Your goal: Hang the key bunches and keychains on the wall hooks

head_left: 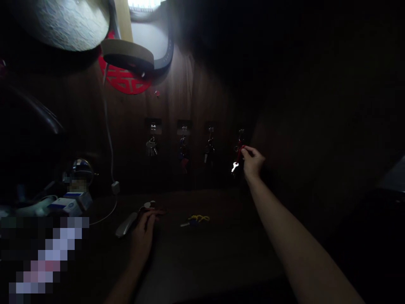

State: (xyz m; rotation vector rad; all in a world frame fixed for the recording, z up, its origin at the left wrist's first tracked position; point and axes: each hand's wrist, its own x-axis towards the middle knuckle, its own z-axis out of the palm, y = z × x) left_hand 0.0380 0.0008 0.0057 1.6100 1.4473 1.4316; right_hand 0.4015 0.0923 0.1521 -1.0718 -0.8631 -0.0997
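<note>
Dark bench [205, 264], viewed from above. A grey oblong object [125, 224] lies just beside the left hand [142, 236], on its left, and a small item, too dim to identify [148, 205], lies just ahead of its fingers. A key on a yellow cord [194, 221] lies between the hands, below the raised right hand [252, 162]. White boxes [70, 204] sit well left of the left hand.
</note>
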